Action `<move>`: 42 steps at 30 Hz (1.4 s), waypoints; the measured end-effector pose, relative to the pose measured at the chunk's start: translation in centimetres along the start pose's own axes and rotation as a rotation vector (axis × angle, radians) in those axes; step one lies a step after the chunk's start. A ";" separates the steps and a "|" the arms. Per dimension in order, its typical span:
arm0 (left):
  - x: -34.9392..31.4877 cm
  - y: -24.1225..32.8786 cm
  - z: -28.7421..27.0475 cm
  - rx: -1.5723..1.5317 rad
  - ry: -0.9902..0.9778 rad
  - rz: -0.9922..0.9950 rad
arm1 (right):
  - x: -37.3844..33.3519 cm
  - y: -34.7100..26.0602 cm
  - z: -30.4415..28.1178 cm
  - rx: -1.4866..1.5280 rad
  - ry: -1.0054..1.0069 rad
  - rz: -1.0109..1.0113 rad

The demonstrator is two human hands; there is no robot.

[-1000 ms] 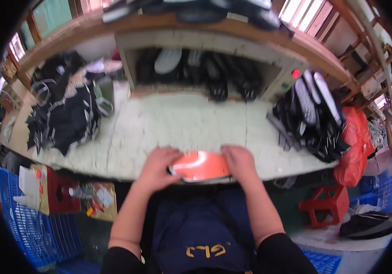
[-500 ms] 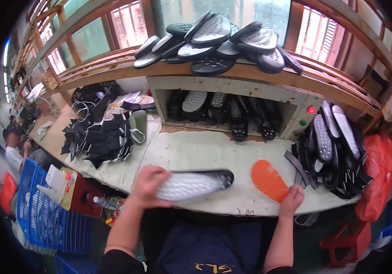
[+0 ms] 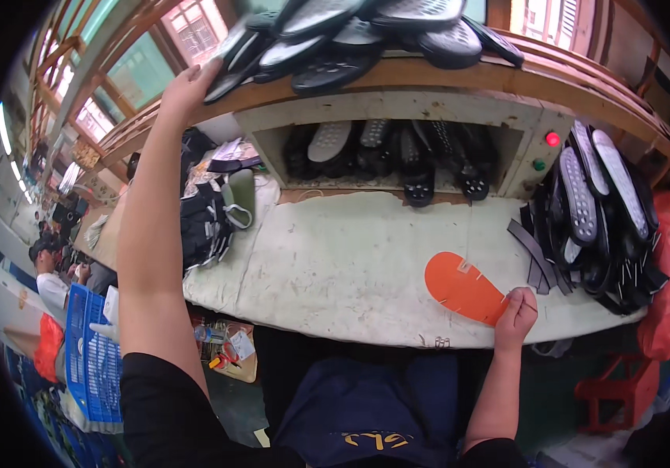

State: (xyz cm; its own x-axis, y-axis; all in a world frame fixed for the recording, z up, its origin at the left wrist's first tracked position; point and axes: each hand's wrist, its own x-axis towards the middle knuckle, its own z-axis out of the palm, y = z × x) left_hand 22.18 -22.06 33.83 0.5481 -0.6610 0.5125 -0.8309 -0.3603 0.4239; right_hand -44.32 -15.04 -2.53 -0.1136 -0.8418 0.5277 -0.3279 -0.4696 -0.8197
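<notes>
My left arm reaches up to the wooden shelf on the left, and my left hand (image 3: 188,92) is closed on the end of a black-and-white shoe sole (image 3: 229,72) at the edge of the pile there. Some of its fingers are hidden behind the sole. In my right hand (image 3: 516,313) an orange insole-shaped template (image 3: 463,285) is pinched by its narrow end. It is held at the front right of the pale worktable (image 3: 335,257), with small slits and a little cut-out showing in it.
Several soles (image 3: 335,70) lie heaped on the shelf (image 3: 397,86). Beneath is a box-like oven (image 3: 522,156) with black footwear inside. Black straps (image 3: 206,226) are piled on the left, more soles and straps (image 3: 584,210) on the right. A red stool (image 3: 620,394) and blue crate (image 3: 93,359) stand below.
My left hand has carried a sole from above the table up to the pile on the shelf. The orange template stays in my right hand, slightly turned. The view has shifted.
</notes>
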 end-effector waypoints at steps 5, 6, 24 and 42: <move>-12.6 9.6 5.2 -0.278 0.692 0.808 | -0.2 -0.1 -1.4 -0.033 0.020 0.037; -16.5 9.9 6.2 -0.194 0.743 0.823 | -0.2 -0.2 -1.2 -0.026 0.025 0.056; -23.0 24.3 35.1 0.070 -0.452 0.637 | 0.5 -0.7 -1.5 0.070 0.000 0.088; -31.5 19.9 34.4 -0.307 -0.157 0.455 | 0.8 -1.1 -1.6 0.017 0.002 -0.089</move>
State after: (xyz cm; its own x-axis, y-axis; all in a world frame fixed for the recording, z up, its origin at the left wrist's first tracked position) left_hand -14.89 -31.02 0.47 0.1017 -0.8032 0.5869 -0.9011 0.1756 0.3964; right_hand -45.52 -14.79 -0.83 -0.0868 -0.7960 0.5990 -0.3205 -0.5470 -0.7733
